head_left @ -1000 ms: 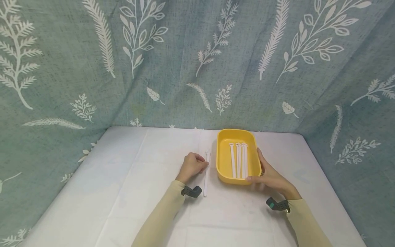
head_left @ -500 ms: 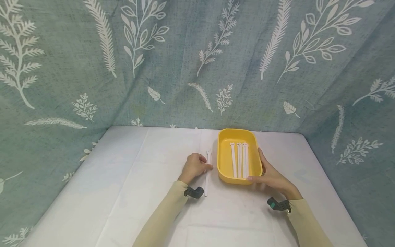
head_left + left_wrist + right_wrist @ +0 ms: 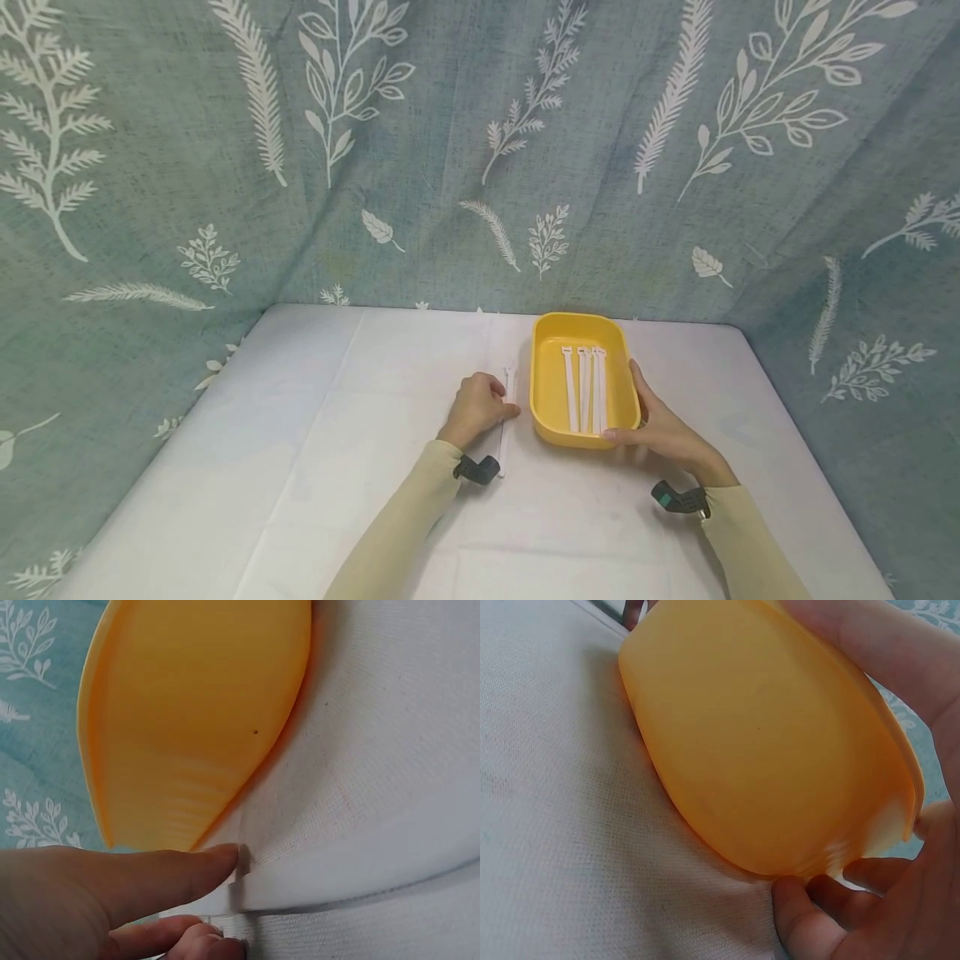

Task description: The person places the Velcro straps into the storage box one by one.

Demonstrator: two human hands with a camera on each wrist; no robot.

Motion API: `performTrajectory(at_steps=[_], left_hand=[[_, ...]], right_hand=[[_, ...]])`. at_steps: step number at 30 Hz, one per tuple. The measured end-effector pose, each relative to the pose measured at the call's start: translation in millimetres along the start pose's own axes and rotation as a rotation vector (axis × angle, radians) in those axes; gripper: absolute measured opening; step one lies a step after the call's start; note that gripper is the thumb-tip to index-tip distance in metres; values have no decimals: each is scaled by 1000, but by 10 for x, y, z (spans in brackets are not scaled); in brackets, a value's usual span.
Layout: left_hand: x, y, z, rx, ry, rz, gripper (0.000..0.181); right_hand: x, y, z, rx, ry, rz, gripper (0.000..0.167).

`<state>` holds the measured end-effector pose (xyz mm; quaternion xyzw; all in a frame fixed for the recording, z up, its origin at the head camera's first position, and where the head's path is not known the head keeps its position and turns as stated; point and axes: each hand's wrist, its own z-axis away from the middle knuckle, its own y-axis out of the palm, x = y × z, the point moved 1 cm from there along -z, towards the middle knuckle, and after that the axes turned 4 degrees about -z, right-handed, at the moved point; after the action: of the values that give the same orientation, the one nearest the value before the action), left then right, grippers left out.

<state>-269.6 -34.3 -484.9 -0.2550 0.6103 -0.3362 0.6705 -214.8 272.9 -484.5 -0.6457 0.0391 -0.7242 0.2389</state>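
Observation:
My left hand (image 3: 477,407) pinches a white cable tie (image 3: 503,450) that lies lengthwise on the table, left of the yellow tray (image 3: 549,383). In the left wrist view, the cable tie (image 3: 337,874) passes between the thumb and the curled fingers, which partly hide it. My right hand (image 3: 669,435) grips the tray at its near right corner, thumb over the near rim and fingers along the right side. Several white cable ties (image 3: 584,387) with slotted heads lie side by side in the tray. In the right wrist view, fingertips (image 3: 802,915) of that hand touch the tray's lower wall.
A white cloth (image 3: 360,417) covers the table. Behind and at both sides hangs a blue-green curtain (image 3: 427,167) with white leaf prints. Each wrist wears a dark camera band, the left one (image 3: 477,470) close to the cable tie's near end.
The left thumb has slid slightly toward me along the cable tie. The right hand stays on the tray. The whole head view has shifted a little.

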Motion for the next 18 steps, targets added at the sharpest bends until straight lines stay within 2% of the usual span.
performTrajectory(at_steps=[4, 9, 18], left_hand=[[-1, 5, -4, -14, 32, -30, 30], [-14, 3, 5, -22, 42, -57, 26], [-37, 12, 29, -24, 83, -119, 31]], right_hand=[[-4, 6, -12, -2, 3, 3, 135], [-9, -1, -18, 1, -6, 7, 135], [-14, -4, -10, 0, 1, 11, 135]])
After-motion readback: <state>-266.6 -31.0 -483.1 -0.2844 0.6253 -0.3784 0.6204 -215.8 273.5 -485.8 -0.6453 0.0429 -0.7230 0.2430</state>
